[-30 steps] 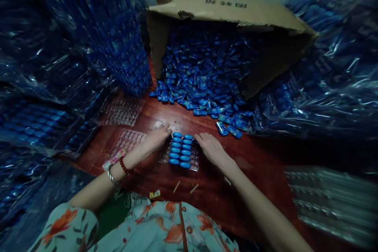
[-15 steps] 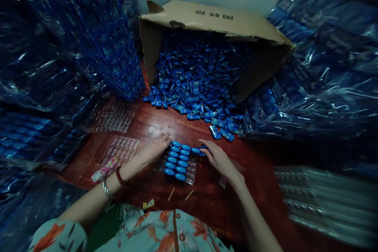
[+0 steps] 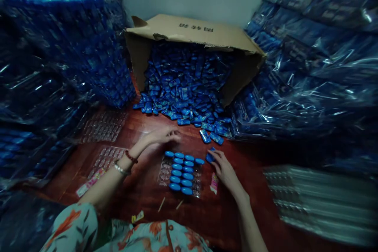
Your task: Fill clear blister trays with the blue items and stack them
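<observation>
A clear blister tray (image 3: 197, 179) lies on the table in front of me. Two full columns of glossy blue oval packs (image 3: 177, 166) fill its middle, with a single blue pack at the top of each outer column. Beyond the tray's far left corner, my left hand (image 3: 169, 135) hovers over the tabletop, fingers stretched out and somewhat blurred, with nothing visible in them. To the right of the tray, my right hand (image 3: 223, 167) has its fingertips closed on a blue pack (image 3: 210, 155); whether it holds more than one is unclear.
A tipped cardboard box (image 3: 189, 27) spills a heap of blue packs (image 3: 183, 98) onto the red-brown table (image 3: 141, 126). Empty clear trays (image 3: 103, 126) lie left, stacked clear trays (image 3: 313, 204) right. Plastic-wrapped blue stacks (image 3: 319, 86) flank both sides. A pink wrapper (image 3: 214, 183) lies near my right hand.
My left hand has left the tray's edge and moved forward. My right hand has drawn away to the right with blue in its fingers. Single packs now sit atop both outer columns. The view has shifted.
</observation>
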Available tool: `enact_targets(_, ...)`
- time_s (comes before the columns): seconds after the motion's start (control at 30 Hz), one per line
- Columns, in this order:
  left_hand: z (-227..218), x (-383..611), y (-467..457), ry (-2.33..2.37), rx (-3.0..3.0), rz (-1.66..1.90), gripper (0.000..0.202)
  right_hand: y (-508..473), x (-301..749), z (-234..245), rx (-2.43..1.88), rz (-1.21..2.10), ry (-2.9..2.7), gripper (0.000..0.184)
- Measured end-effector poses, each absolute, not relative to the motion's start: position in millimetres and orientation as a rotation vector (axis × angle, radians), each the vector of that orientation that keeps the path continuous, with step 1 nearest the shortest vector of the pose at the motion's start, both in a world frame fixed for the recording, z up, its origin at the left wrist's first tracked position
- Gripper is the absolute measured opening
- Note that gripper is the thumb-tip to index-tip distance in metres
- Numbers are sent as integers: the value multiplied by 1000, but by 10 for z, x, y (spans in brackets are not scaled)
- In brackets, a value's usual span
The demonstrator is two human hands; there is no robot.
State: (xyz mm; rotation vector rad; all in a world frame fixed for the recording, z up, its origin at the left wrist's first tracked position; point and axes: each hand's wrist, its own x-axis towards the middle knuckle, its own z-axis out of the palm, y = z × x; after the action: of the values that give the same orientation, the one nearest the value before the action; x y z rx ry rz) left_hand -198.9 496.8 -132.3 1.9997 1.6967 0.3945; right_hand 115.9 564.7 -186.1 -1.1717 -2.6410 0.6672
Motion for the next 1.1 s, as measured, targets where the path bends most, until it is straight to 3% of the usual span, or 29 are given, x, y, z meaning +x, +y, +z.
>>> enact_targets(0.13, -1564, -1890, 5456, 2065, 2005, 387, 31, 5646, 1091, -1839, -1346, 558, -2671, 45)
enact_targets(0.37, -1762, -1740, 5621, 2086, 1984, 506, 21, 5631, 1212, -1837, -1071, 555, -2891, 60)
enact_targets(0.6, -1639, -2118, 4518, 2109, 1711, 925, 23, 5354, 1059, -1698, -1269, 62, -2931, 34)
enact_targets(0.73, -1548, -2021, 3661, 2254, 1528, 1092, 26, 5357, 1197, -1614, -1309, 314, -2710, 30)
enact_targets(0.93, -1660, -1573, 3278, 2217, 1406, 1218, 24, 5077, 1342, -1695, -1199, 1200, -2079, 32)
enact_targets(1.0, -1736, -1476, 3368, 2226, 1412, 1242, 22, 4955, 1253, -1801, -1156, 1225, -1965, 31)
enact_targets(1.1, -1806, -1432, 3523, 2209, 1581, 1137, 18, 4883, 1124, -1927, -1069, 992, -2087, 23)
